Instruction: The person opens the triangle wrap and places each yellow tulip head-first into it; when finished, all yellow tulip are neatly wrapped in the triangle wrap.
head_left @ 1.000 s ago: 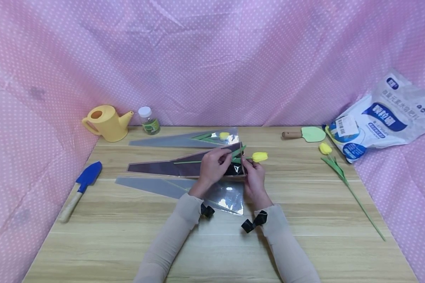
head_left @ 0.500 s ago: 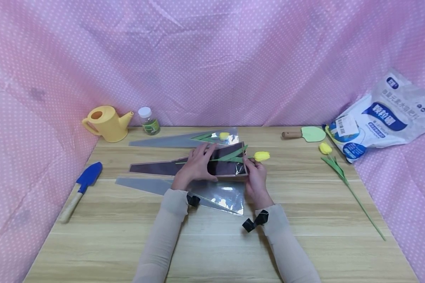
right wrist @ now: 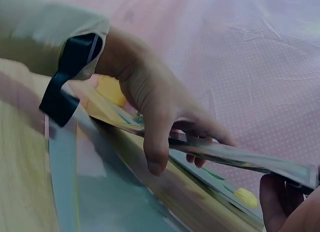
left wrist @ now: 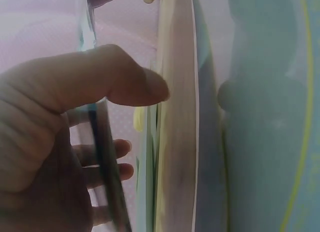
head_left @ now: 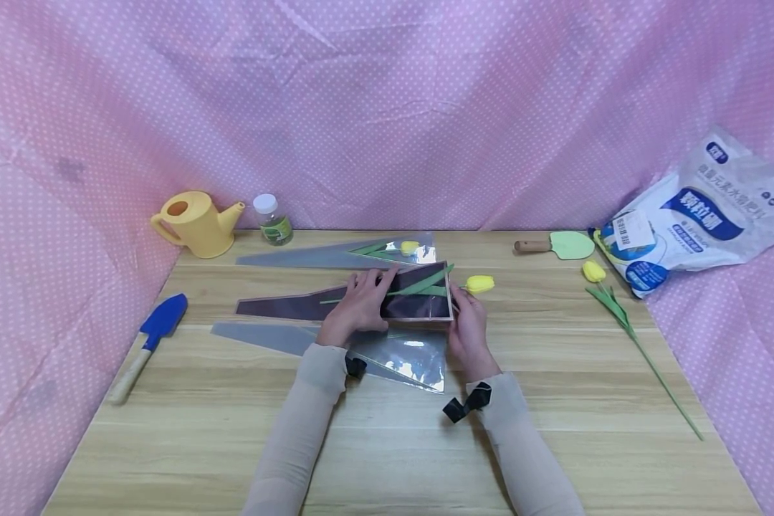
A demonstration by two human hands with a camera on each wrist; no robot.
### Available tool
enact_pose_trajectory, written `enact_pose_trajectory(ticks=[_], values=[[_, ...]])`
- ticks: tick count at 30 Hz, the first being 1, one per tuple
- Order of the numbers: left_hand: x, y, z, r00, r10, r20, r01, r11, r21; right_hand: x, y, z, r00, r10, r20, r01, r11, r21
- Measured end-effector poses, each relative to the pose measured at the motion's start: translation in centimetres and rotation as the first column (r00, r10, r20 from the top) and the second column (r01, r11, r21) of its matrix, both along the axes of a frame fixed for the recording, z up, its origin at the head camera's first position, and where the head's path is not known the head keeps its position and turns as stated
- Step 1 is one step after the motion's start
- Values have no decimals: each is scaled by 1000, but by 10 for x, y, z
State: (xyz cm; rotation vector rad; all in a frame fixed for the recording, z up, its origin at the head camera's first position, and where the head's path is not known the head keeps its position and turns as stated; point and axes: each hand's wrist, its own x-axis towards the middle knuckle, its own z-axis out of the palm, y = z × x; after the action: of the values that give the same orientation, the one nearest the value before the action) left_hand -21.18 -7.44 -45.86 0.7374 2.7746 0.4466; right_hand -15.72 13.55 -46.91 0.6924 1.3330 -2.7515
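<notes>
A dark, pink-edged flower sleeve (head_left: pixel 416 308), wide at its right end, is held over the middle of the table. Along it run the green stem and leaves of a yellow tulip (head_left: pixel 480 284), whose bloom sticks out past the wide end. My left hand (head_left: pixel 361 301) grips the sleeve across its middle, thumb at the near edge and fingers at the far one. At the wide end, my right hand (head_left: pixel 469 326) pinches the sleeve's rim. Seen nearly edge-on in the right wrist view, the sleeve (right wrist: pixel 230 157) stretches between both hands.
A clear sleeve (head_left: pixel 419 358) lies nearest me; another at the back contains a tulip (head_left: pixel 409 249). Watering can (head_left: pixel 200 226), jar (head_left: pixel 274 222) and blue trowel (head_left: pixel 161 319) stand or lie left. Rightward are a green trowel (head_left: pixel 570 245), loose tulip (head_left: pixel 619 315) and fertilizer bag (head_left: pixel 703 215).
My left hand has let go of the tulip's leaf and moved left to grip the sleeve's middle. The sleeve and tulip have shifted slightly right. My right hand stays at the wide end.
</notes>
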Motion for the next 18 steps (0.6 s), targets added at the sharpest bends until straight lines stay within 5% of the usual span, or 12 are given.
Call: enact_pose_trajectory(ticks=[11,18], values=[[-1,1,-1,999,25,-33,-24,999,21,0,4,5,999,37,5,-36,989,-144],[-2,2,-1,998,25,-61,-24,999,29,0,5,5,998,47,-31,-48,998,-30]])
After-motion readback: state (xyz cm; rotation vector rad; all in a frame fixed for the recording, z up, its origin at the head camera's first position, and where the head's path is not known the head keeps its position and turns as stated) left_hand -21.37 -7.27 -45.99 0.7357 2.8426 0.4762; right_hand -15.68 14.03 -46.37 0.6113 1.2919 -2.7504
